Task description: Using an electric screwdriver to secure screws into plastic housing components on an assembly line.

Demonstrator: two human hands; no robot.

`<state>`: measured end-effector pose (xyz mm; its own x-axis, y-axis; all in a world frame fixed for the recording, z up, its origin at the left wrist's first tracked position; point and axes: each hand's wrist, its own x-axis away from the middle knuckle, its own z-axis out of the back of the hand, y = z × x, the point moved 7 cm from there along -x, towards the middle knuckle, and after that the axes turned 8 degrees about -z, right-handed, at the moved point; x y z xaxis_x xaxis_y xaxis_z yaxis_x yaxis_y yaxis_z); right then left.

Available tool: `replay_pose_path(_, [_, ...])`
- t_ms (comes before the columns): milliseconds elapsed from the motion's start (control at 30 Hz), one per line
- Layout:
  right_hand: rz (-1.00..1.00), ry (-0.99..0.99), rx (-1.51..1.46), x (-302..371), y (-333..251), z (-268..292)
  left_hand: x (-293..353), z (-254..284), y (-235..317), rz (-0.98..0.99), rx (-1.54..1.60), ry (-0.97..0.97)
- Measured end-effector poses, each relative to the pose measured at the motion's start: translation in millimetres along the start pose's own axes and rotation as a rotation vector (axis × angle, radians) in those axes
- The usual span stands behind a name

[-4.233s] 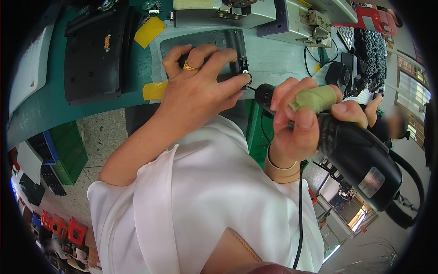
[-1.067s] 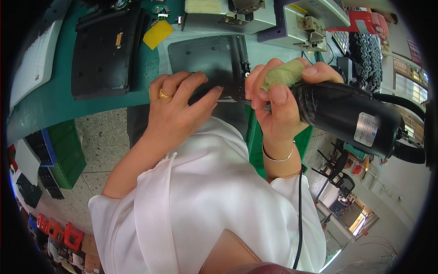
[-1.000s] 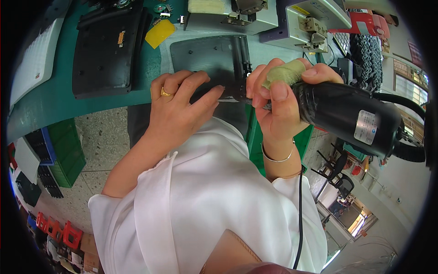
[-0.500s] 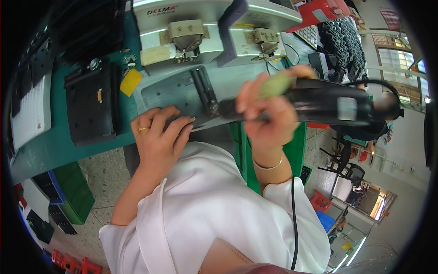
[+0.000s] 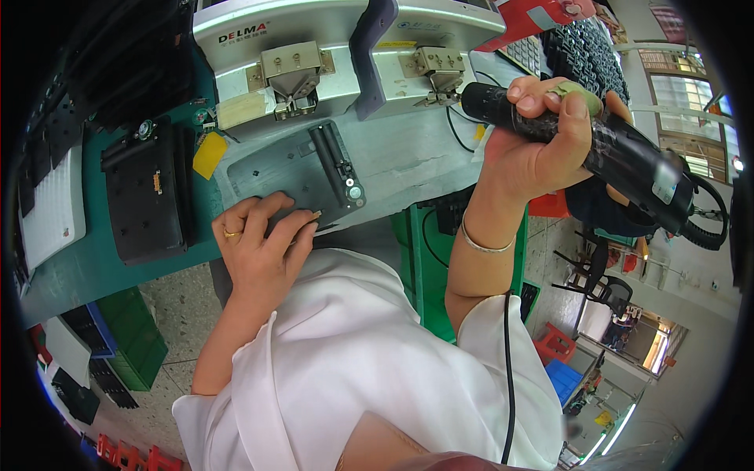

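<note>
On the bench before me lies a flat dark grey plastic panel (image 5: 271,169) with a black raised bar along its right side and a small round metal piece at the bar's near end. My left hand (image 5: 263,235) rests over the panel's near edge, fingers bent and gripping it; a small pale bit shows at one fingertip. My right hand (image 5: 554,141) is wrapped round a black electric screwdriver (image 5: 628,169), held raised and tilted. Its front end is by the right screw feeder (image 5: 442,67); its bit is hidden. Green wrapping covers one right-hand finger.
A second screw feeder (image 5: 289,67) stands on the left. Beside the panel are a yellow paper piece (image 5: 209,155) and stacked black panels (image 5: 145,196). White panels (image 5: 59,192) lie far left. A black pile of parts (image 5: 581,59) sits back right, and green crates (image 5: 129,341) stand below the bench.
My right hand has carried the screwdriver up and away from the panel's right side to the right feeder. The left hand stays on the panel. The view has shifted slightly.
</note>
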<state>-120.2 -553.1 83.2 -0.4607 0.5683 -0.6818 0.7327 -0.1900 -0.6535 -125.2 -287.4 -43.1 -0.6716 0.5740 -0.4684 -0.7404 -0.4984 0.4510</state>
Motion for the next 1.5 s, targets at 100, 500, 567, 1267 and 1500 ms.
replay_pose_path(100, [-0.008, -0.018, -0.023, -1.0, 0.4, 1.1, 0.2, 0.6, 0.2, -0.001, -0.002, -0.003])
replay_pose_path(500, [-0.051, -0.057, -0.036, -5.0, -2.3, -4.7, 1.7, 0.1, -1.2, -0.004, -0.001, -0.009])
replay_pose_path(567, [-0.02, -0.067, -0.037, -5.0, -2.1, -5.9, 1.8, 0.1, -0.9, -0.003, -0.001, -0.009])
replay_pose_path(1267, [-0.148, -0.123, -0.102, -7.6, 4.5, -7.3, 2.3, 1.4, -0.4, -0.004, -0.008, 0.014])
replay_pose_path(1500, [-0.257, -0.201, -0.25, 0.8, -4.5, -14.3, 3.2, 7.3, -0.7, 0.017, 0.028, 0.052])
